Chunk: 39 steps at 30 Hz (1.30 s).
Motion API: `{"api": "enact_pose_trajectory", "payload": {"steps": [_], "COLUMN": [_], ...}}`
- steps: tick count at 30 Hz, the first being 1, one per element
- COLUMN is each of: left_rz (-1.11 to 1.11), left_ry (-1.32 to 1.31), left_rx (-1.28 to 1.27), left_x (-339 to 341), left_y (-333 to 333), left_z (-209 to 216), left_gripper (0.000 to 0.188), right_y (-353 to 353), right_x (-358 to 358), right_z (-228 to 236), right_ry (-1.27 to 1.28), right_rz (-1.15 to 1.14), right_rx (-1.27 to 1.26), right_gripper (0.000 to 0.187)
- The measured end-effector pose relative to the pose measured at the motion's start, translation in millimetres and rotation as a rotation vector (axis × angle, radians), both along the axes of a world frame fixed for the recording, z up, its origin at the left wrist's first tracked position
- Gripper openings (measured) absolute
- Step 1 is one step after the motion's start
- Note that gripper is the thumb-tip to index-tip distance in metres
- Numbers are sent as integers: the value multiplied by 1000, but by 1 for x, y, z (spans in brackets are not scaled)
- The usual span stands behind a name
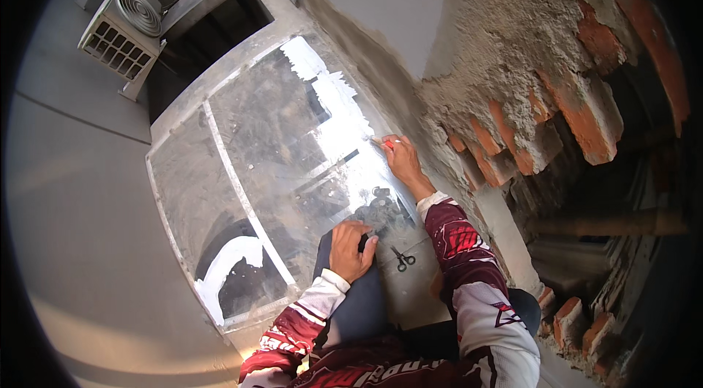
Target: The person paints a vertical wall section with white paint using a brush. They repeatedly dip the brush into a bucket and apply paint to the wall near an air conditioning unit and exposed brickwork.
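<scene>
Scissors (402, 259) lie on the ledge beside my left hand (350, 249), its fingers curled on a dark object; my right hand (401, 159) pinches a red-handled tool (382, 143) at the glass panel's (249, 161) wall-side edge; air-conditioner units (132, 18) beyond

Glossy translucent plastic sheet (278, 161), rough brickwork (578, 110)
</scene>
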<state>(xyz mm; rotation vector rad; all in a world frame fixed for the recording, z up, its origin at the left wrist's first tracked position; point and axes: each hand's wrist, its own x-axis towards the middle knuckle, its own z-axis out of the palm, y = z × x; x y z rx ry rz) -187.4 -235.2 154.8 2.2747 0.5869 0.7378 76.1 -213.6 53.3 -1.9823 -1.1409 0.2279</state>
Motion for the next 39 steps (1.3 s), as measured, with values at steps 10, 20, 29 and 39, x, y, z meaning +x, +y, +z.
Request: {"api": "enact_pose_trajectory", "payload": {"steps": [10, 20, 29, 39], "left_rz": [10, -23, -14, -9], "left_ry": [0, -2, -16, -3], "left_rx": [-27, -19, -27, 7], "left_x": [4, 7, 9, 8], "left_y": [3, 3, -2, -2], "left_z": [2, -1, -3, -3], "left_gripper": [22, 21, 20, 19], "right_y": [-56, -85, -99, -54], "right_x": [-23, -55, -74, -68], "right_z": [-2, -22, -38, -36], "right_ry": [22, -136, -183, -247], "right_rz": [-51, 19, -5, 92], "right_rx": [35, 58, 73, 9], "right_gripper": [16, 16, 20, 24]}}
